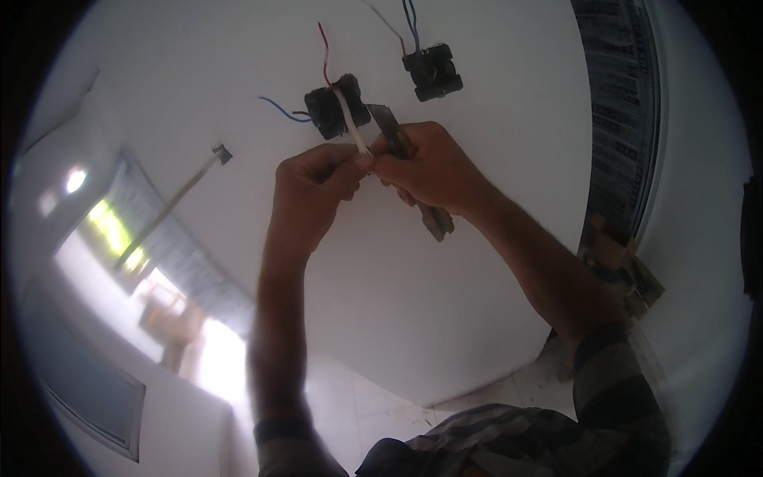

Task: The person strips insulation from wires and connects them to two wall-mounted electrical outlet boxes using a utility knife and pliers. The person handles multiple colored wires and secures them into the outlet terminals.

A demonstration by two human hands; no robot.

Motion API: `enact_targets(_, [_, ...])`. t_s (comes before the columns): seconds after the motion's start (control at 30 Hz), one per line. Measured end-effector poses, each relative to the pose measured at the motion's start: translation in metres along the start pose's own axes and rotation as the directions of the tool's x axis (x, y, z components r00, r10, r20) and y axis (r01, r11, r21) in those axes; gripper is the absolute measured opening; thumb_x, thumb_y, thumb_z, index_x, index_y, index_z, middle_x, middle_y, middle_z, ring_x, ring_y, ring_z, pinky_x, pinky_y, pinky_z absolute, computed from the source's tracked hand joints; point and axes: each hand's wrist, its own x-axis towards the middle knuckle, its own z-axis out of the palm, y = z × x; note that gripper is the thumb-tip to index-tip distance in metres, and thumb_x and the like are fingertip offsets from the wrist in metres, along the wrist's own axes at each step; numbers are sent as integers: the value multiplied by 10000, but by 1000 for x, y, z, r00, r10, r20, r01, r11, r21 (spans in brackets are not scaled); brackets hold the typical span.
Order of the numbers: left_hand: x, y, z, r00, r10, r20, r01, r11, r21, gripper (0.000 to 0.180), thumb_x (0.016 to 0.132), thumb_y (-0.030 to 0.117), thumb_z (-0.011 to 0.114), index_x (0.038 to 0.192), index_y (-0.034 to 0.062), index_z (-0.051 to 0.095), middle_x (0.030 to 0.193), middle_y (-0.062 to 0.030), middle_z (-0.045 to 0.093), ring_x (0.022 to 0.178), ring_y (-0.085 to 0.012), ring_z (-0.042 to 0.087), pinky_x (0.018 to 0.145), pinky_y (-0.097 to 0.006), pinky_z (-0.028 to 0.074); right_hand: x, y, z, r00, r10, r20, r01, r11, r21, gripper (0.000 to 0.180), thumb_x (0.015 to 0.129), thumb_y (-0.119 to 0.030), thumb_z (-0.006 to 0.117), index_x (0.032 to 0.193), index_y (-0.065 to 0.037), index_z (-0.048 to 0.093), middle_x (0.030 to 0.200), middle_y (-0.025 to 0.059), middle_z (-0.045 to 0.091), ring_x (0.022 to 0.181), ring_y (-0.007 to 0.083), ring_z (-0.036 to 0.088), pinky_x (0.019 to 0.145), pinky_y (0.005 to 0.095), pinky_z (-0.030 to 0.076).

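A white cable (pixel 349 118) comes out of a black wall box (pixel 322 110) set in the white wall. My left hand (pixel 314 184) is closed in a pinch on the cable's free end. Fingers of my right hand (pixel 429 163) meet it there, wrapped round a dark utility knife (pixel 402 143). Its wide blade points up and left, beside the box, and the handle sticks out below my palm. A red wire (pixel 325 52) and a blue wire (pixel 278 107) also leave this box. The cable's very tip is hidden between my fingers.
Up and right sits a second black wall box (pixel 433 71) with thin wires rising from it. A small dark fitting (pixel 222 153) with a pale cable is at the left. Cardboard boxes (pixel 610 242) lie at the right, near a dark patterned panel (pixel 616 103).
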Motion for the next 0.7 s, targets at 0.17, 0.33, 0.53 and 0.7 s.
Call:
enact_targets(0.17, [9,0,-10,999,-10,-38,0,967,-256,289,950,260,756,1030,-18,758,765,-22,647,685,-89,552,639,-256,457,7,-17,2,992,-123,1,122,990,75,127,929,-114,634,934,11,662,679,35,601,511,87,557,462,266,454])
enact_targets(0.33, [20,23,-24,979,173,-110,-165,983,79,254,949,211,752,1071,-12,760,888,-71,727,790,-112,664,693,-267,526,26,-36,3,973,-223,-52,227,970,91,188,926,-151,658,794,-18,643,638,22,592,478,96,553,459,283,459])
enact_targets(0.53, [36,42,-32,848,506,-155,-426,826,369,241,953,191,736,1042,-30,769,916,-96,754,798,-160,724,749,-293,570,37,-52,9,974,-215,-64,222,967,125,239,908,-186,707,735,-45,620,613,29,590,466,78,546,448,277,444])
enact_targets(0.7, [42,49,-26,878,348,-328,-254,921,296,270,939,243,769,1032,-11,786,757,-51,689,663,-96,606,616,-249,483,30,-44,8,963,-247,-104,187,899,-396,222,848,-218,722,787,-16,655,651,109,649,528,222,626,541,373,528])
